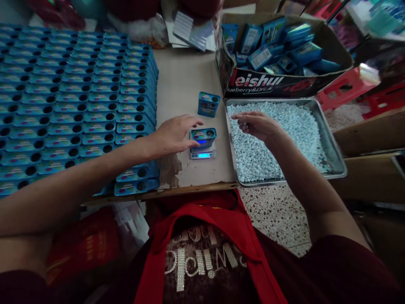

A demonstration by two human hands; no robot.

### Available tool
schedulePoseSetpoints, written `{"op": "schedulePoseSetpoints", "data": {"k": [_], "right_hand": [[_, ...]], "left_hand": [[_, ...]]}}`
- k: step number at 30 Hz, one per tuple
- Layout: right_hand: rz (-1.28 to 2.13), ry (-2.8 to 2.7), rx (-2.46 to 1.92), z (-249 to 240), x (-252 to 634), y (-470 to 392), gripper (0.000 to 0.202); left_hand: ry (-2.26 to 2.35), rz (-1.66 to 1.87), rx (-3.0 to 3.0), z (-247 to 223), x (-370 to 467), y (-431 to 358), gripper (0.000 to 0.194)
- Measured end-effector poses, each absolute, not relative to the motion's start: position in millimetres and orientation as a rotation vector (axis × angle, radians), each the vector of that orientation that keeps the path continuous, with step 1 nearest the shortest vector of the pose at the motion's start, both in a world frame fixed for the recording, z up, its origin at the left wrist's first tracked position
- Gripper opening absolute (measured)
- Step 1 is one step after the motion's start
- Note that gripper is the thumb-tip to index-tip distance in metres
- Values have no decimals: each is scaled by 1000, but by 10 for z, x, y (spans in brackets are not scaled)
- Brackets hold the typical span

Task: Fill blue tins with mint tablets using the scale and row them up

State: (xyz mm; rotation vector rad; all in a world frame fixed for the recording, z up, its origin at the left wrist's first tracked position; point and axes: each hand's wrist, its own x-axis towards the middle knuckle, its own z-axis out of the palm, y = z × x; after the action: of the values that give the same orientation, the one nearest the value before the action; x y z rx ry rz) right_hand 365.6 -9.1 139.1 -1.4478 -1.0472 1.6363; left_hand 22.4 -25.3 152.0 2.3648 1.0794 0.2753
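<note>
A blue tin [203, 136] stands on a small digital scale [204, 155] with a lit display. My left hand [179, 134] is at the tin's left side, its thumb and fingers spread apart around that side; a firm grip does not show. Another blue tin [208, 104] stands on the table behind the scale. Over the left part of a metal tray [340, 166] filled with pale blue pellets [278, 143], my right hand [255, 124] is closed on a few pellets, its index finger pointing left.
Rows of blue tins [72, 105] cover the table's left side. Behind the tray, a cardboard box [262, 86] holds more blue packages. White cards [193, 31] and plastic bags lie at the back. Red stools [344, 86] stand at the right.
</note>
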Motion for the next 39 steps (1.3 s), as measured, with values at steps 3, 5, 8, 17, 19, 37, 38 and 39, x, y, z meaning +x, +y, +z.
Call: {"op": "schedulePoseSetpoints", "data": {"k": [3, 5, 8, 17, 19, 37, 38, 39], "right_hand": [[1625, -996, -1441, 1344, 3717, -72, 18], [1629, -967, -1441, 1313, 3737, -58, 24], [1666, -1006, -1445, 1254, 3749, -52, 33], [1593, -1281, -1397, 1208, 3633, -64, 54], [1551, -1324, -1460, 1254, 3620, -129, 59], [1183, -1118, -1701, 923, 4085, -413, 45], [1193, -1115, -1703, 933, 4079, -409, 44], [1205, -1115, -1703, 945, 4068, -399, 44]], "left_hand": [[1038, 265, 2394, 1461, 332, -192, 67], [1009, 270, 2417, 1407, 388, -152, 65], [957, 266, 2452, 1311, 453, -81, 64], [919, 220, 2484, 1114, 682, -84, 42], [919, 264, 2494, 1143, 649, -48, 38], [1769, 218, 2161, 1752, -752, 3745, 50], [1789, 179, 2108, 1650, -815, 3802, 45], [1800, 144, 2060, 1560, -875, 3840, 42]]}}
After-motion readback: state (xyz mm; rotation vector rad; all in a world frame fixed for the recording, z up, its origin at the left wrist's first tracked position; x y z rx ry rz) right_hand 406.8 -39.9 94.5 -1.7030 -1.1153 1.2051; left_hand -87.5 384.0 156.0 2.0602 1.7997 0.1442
